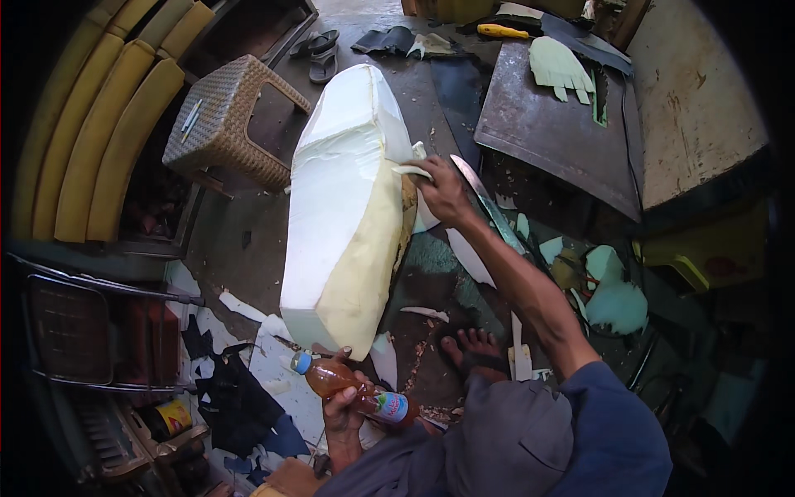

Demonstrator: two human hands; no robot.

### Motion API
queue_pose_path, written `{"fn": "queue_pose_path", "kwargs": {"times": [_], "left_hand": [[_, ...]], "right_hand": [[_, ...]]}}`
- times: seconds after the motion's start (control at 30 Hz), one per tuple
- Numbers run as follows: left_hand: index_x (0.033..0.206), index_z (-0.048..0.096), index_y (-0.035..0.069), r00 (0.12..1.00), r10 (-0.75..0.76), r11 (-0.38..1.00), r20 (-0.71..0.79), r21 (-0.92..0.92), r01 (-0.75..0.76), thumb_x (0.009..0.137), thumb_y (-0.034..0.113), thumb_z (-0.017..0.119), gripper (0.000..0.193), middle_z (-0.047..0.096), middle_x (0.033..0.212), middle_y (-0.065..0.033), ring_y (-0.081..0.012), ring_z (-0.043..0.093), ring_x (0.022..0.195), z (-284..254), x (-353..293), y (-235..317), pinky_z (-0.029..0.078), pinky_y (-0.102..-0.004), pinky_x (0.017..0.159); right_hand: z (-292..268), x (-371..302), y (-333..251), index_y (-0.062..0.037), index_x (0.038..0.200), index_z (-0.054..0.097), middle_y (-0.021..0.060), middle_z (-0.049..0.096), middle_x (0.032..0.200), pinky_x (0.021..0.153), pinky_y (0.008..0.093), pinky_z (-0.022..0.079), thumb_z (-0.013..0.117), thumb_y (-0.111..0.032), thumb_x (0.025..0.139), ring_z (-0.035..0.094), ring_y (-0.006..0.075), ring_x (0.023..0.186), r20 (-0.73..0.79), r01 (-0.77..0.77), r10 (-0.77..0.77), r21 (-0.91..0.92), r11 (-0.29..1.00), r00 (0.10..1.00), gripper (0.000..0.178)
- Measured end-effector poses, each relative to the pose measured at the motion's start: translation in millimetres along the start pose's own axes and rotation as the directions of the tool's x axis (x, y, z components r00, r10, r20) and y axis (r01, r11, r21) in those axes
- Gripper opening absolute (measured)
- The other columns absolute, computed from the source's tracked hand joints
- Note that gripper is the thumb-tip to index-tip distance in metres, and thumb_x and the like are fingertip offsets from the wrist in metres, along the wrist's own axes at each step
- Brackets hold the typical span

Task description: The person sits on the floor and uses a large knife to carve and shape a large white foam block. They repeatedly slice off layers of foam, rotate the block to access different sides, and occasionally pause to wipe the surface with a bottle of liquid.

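A long seat-shaped foam block [331, 199], white on top with a pale yellow side, lies lengthwise before me. My right hand [441, 189] is at its right side, fingers closed round a thin pale foam strip [413, 171]. Below the block's near end, my left hand [341, 410] grips a clear plastic bottle [330, 378] by its middle. Orange-brown liquid shows inside; the blue cap is on, and the bottle lies tilted nearly sideways. A long shiny blade-like piece [487, 199] sits just right of my right hand, partly behind my forearm.
A woven stool [228, 124] stands at left, with sandals [321, 51] beyond. A dark board [555, 124] carries pale foam scraps and a yellow-handled tool [502, 31]. Foam offcuts [613, 290] and black cloth scraps [236, 406] litter the floor. A metal-framed chair [99, 323] is at lower left.
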State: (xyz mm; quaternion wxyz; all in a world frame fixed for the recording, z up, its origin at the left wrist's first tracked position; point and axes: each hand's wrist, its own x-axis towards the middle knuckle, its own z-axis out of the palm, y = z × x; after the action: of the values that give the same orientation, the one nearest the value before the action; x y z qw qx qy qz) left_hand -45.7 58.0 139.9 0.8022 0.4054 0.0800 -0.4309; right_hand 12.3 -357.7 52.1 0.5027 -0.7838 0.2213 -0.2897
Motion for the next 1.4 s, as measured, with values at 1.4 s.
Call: {"fn": "queue_pose_path", "kwargs": {"times": [1.4], "left_hand": [[0.148, 0.041, 0.004, 0.972, 0.090, 0.996, -0.215, 0.031, -0.086, 0.080, 0.013, 0.074, 0.075, 0.069, 0.091, -0.0121, -0.0242, 0.070, 0.084, -28, 5, 4, 0.059, -0.0435, 0.087]], "right_hand": [[25, -14, 71, -0.0301, 0.126, 0.073, 0.0173, 0.067, 0.101, 0.086, 0.0486, 0.053, 0.063, -0.028, 0.094, 0.066, 0.0370, 0.099, 0.102, -0.114, 0.162, -0.369, 0.922, 0.982, 0.034]]}}
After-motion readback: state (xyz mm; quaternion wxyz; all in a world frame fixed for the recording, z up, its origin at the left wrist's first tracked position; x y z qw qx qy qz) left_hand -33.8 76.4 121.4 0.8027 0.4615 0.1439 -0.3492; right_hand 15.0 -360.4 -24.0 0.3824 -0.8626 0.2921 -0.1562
